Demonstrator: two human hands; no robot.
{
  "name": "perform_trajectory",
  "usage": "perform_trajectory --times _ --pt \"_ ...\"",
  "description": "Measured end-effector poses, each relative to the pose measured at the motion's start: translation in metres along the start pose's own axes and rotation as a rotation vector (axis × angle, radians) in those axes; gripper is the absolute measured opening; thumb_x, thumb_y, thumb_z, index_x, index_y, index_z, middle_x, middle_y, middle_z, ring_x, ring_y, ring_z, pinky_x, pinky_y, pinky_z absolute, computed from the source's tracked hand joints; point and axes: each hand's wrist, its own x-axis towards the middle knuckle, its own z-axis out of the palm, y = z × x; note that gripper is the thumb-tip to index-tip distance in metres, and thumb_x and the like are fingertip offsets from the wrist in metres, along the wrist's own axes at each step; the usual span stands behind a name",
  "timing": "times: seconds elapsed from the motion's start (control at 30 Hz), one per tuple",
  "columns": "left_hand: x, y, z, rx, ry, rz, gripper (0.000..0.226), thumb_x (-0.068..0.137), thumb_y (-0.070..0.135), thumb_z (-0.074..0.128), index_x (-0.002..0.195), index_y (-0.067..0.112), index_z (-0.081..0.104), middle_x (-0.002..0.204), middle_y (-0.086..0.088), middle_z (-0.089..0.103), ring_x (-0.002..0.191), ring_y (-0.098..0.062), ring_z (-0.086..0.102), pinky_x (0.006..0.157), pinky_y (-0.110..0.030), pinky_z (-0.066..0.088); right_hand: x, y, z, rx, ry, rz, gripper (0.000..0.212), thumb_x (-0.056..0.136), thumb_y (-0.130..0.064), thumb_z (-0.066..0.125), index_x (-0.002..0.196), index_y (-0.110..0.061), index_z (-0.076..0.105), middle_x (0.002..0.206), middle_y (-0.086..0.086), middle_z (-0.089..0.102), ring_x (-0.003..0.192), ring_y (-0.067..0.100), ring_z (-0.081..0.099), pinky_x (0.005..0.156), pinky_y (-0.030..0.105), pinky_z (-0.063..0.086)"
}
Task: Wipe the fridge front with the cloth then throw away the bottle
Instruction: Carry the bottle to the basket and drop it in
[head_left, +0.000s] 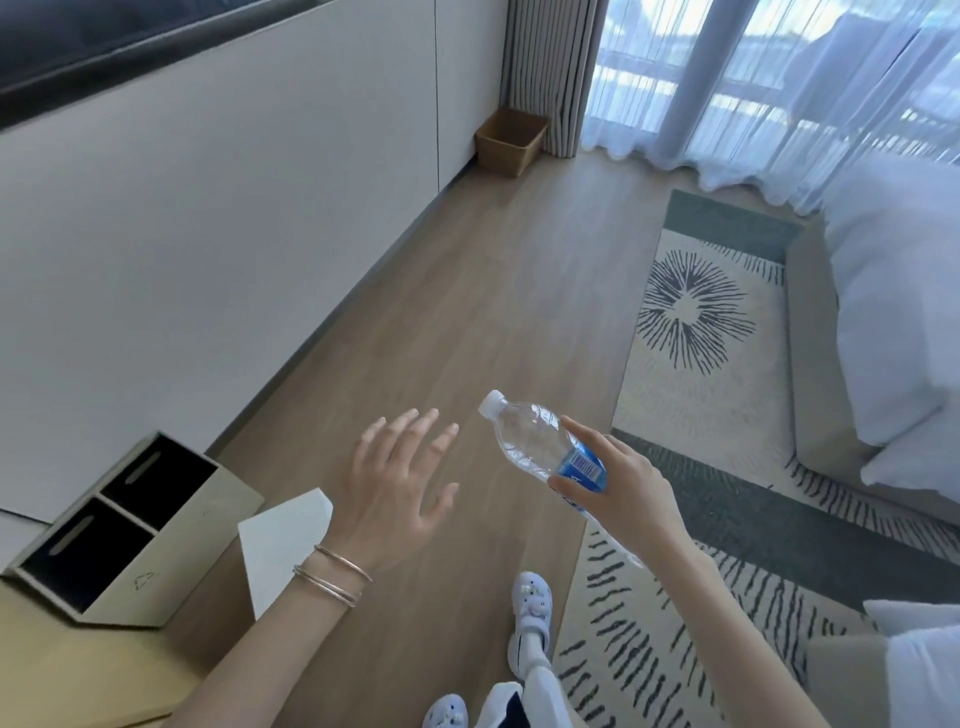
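A clear plastic bottle (524, 436) with a white cap and blue label is held over the wooden floor, cap pointing up and left. My right hand (618, 493) grips it around the labelled middle. My left hand (400, 483) hovers beside it to the left, fingers spread and holding nothing, with two bangles at the wrist. A beige two-compartment bin (171, 561) with a recycling mark stands at the lower left by the wall. No fridge or cloth is in view.
A brown wicker basket (511, 140) sits on the floor far ahead by the curtain. A patterned rug (696, 374) and a white bed (893, 312) fill the right side. A white panel (283, 540) stands beside the bin. My feet in white shoes are below.
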Motion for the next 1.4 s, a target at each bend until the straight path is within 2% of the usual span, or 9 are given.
perform_trajectory --times 0.23,0.47,0.7,1.17,1.4 --pt "0.102 0.011 0.043 0.015 -0.096 -0.021 0.054 0.087 0.045 0.047 0.134 0.019 0.057 0.136 -0.008 0.058 0.127 -0.028 0.052 0.108 -0.047 0.032 0.102 0.052 -0.041 -0.016 -0.039 -0.022 0.060 0.080 -0.056 0.061 0.134 -0.053 0.034 0.120 -0.020 0.056 0.096 0.005 0.057 0.073 0.029 0.053" --pt "0.212 0.021 0.075 0.012 -0.064 -0.025 0.053 0.087 0.044 0.047 0.133 0.019 0.058 0.136 -0.008 0.058 0.125 -0.027 0.054 0.106 -0.046 0.034 0.199 0.087 -0.097 0.000 -0.025 -0.069 0.058 0.081 -0.055 0.061 0.132 -0.053 0.036 0.121 -0.023 0.054 0.100 0.003 0.056 0.077 0.030 0.052" --pt "0.285 0.011 0.105 0.003 -0.069 -0.030 0.053 0.088 0.044 0.046 0.133 0.019 0.058 0.136 -0.008 0.058 0.125 -0.028 0.055 0.106 -0.045 0.034 0.270 0.110 -0.113 0.021 -0.011 -0.082 0.060 0.080 -0.056 0.062 0.133 -0.054 0.034 0.120 -0.022 0.055 0.100 0.003 0.056 0.073 0.028 0.053" --pt "0.445 -0.095 0.169 -0.026 -0.077 0.072 0.054 0.086 0.045 0.048 0.134 0.020 0.055 0.136 -0.008 0.058 0.128 -0.024 0.045 0.107 -0.046 0.032 0.453 0.091 -0.126 -0.014 -0.003 -0.012 0.060 0.080 -0.058 0.060 0.133 -0.055 0.033 0.118 -0.024 0.054 0.096 0.002 0.056 0.072 0.025 0.052" --pt "0.538 -0.153 0.190 -0.033 -0.016 0.128 0.054 0.084 0.043 0.049 0.130 0.019 0.059 0.134 -0.008 0.060 0.126 -0.024 0.046 0.107 -0.045 0.030 0.551 0.079 -0.134 0.049 0.072 0.021 0.060 0.079 -0.056 0.063 0.131 -0.056 0.034 0.113 -0.021 0.057 0.094 0.004 0.057 0.075 0.030 0.053"
